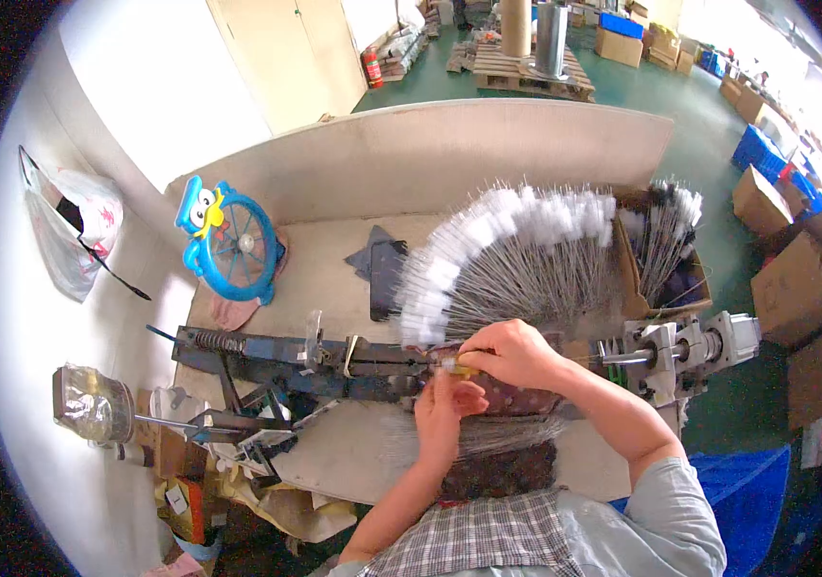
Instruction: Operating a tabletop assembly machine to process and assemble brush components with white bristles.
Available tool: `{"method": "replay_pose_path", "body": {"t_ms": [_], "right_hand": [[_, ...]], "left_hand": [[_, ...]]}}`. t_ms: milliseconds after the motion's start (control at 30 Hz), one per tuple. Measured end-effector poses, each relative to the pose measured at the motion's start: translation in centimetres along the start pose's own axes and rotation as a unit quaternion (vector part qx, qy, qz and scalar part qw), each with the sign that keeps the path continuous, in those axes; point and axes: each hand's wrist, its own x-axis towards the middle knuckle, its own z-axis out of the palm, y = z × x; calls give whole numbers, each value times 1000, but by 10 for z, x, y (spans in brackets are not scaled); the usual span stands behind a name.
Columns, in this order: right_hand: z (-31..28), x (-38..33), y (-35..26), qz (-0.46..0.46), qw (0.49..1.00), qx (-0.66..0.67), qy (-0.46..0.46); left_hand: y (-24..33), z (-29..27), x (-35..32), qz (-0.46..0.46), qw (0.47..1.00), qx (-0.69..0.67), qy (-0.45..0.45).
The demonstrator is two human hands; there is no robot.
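At the middle of the bench, my left hand (442, 409) and my right hand (512, 354) meet beside the end of a dark metal bench machine (334, 365). The fingers of my right hand are pinched, with a small yellowish piece showing at their tips. My left thumb and forefinger close at a small whitish bit next to it, while its other fingers curl loosely. What exactly they grip is too small to make out. Under my hands lies a dark reddish patterned cloth (517, 396). Just beyond spreads a fan of thin wire-stemmed brushes (526, 279) with white bristle tips.
A cardboard box (634, 274) of dark-tipped wire brushes stands right of the fan. A metal shaft unit (685, 351) sits at the bench's right end. A blue toy-faced fan (228, 240) and a dark phone-like slab (388, 279) are at the back left. More wires (488, 438) lie near me.
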Motion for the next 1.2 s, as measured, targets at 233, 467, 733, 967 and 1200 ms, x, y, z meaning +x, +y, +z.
{"method": "replay_pose_path", "body": {"t_ms": [233,467,733,967,1200], "right_hand": [[9,-16,-7,-92,988,-92,89],[30,-18,-9,-132,949,-176,224],[23,-22,-2,-199,941,-169,214],[5,-33,6,-189,950,-162,191],[15,-25,-6,-184,955,-165,166]], "left_hand": [[-4,6,4,-15,981,-192,-10],[-9,12,4,-10,968,-239,78],[-15,8,4,51,974,-215,58],[-7,24,-7,92,981,-166,36],[-28,3,7,65,966,-250,27]]}}
